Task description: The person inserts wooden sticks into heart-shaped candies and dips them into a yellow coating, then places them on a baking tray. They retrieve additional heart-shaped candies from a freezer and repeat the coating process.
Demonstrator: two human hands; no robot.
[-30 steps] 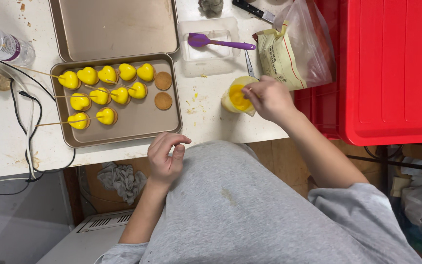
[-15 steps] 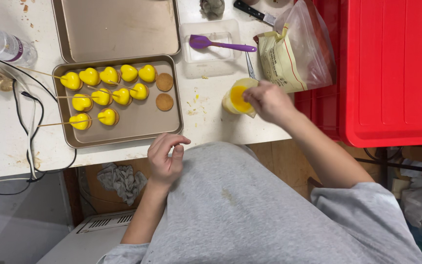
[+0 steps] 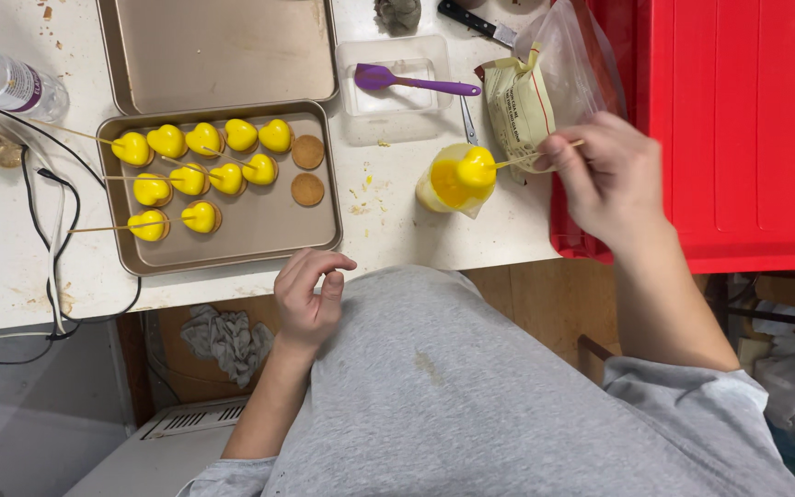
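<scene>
Your right hand (image 3: 609,179) pinches a thin wooden stick (image 3: 545,154) between the thumb and the first fingers, which are closed on its far end. On the other end sits a yellow coated piece (image 3: 477,167), held just above the small cup of yellow coating (image 3: 445,182) that stands on the white table (image 3: 388,230) near its front edge. Your left hand (image 3: 310,294) rests at the table edge against your grey shirt, fingers loosely curled and holding nothing.

I judge the piece to be light, but the coating looks wet, so it is probably soft and slippery and will mark easily. The stick is thin and may bend or turn in the fingers. It is better to hold it only by the bare wood, far from the coated part, and to keep it steady.

To the left, a baking tray (image 3: 232,253) carries more yellow pieces on sticks (image 3: 190,161) and two plain brown rounds (image 3: 306,170). A purple spatula (image 3: 407,81) lies in a clear container behind the cup.
</scene>
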